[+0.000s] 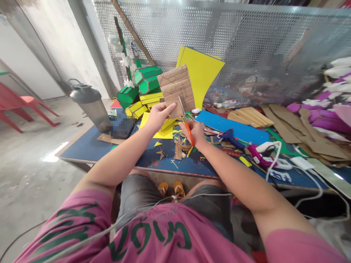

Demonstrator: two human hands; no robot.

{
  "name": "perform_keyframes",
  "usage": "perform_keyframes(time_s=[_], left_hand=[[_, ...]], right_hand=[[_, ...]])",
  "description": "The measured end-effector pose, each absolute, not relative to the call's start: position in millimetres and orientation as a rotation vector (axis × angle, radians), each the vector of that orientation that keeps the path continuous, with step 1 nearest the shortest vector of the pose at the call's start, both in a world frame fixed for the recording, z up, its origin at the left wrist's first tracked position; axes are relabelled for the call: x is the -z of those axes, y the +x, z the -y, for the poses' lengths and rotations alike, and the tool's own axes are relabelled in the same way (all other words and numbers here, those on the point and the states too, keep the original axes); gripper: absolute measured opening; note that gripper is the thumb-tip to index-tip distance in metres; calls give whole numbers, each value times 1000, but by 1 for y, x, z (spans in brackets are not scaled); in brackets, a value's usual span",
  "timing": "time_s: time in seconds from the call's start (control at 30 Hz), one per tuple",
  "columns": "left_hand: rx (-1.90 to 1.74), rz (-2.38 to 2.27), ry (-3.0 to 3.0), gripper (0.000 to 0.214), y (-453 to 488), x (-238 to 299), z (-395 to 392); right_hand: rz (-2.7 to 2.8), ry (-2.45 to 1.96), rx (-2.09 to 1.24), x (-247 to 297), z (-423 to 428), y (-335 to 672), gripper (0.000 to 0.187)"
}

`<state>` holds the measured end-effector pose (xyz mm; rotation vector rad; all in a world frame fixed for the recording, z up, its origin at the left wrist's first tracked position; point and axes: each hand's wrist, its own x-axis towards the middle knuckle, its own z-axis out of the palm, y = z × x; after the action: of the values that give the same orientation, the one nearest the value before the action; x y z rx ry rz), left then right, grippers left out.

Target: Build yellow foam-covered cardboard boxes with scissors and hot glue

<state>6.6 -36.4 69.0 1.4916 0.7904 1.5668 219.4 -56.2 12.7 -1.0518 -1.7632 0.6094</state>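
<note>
My left hand (pixel 161 114) pinches the lower left edge of a brown piece of cardboard (pixel 175 86), held up above the table. Drawn outlines show on its upper left part. In my right hand (pixel 196 133) is a pair of scissors (pixel 189 132) with orange handles, its blades pointing up across the lower part of the cardboard. Whether the blades have cut into it I cannot tell. Behind the cardboard stands a large yellow sheet (pixel 205 73). Cardboard and yellow scraps (pixel 178 149) lie on the table below my hands.
A grey shaker bottle (pixel 89 104) stands at the table's left. Green (pixel 148 78) and yellow cardboard shapes (pixel 135 109) sit at the back. To the right lie a blue sheet (pixel 233 126), cardboard strips (pixel 251 117), a purple-and-white glue gun (pixel 260 153) and white cables. Perforated metal (pixel 246 40) closes the back.
</note>
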Motion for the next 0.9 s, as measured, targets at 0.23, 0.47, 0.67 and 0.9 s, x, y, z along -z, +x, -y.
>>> perform_keyframes(time_s=[0.23, 0.47, 0.67, 0.9], left_hand=[[-1589, -825, 1501, 61, 2, -73, 38], [-1658, -821, 1439, 64, 4, -62, 27], [-1745, -771, 1441, 69, 7, -59, 25], [-1670, -796, 1529, 70, 6, -62, 26]], right_hand=[[1695, -1049, -678, -15, 58, 219, 70], [1755, -1028, -724, -10, 57, 221, 73], [1772, -1014, -767, -16, 64, 217, 76], [1746, -1007, -914, -19, 63, 215, 61]])
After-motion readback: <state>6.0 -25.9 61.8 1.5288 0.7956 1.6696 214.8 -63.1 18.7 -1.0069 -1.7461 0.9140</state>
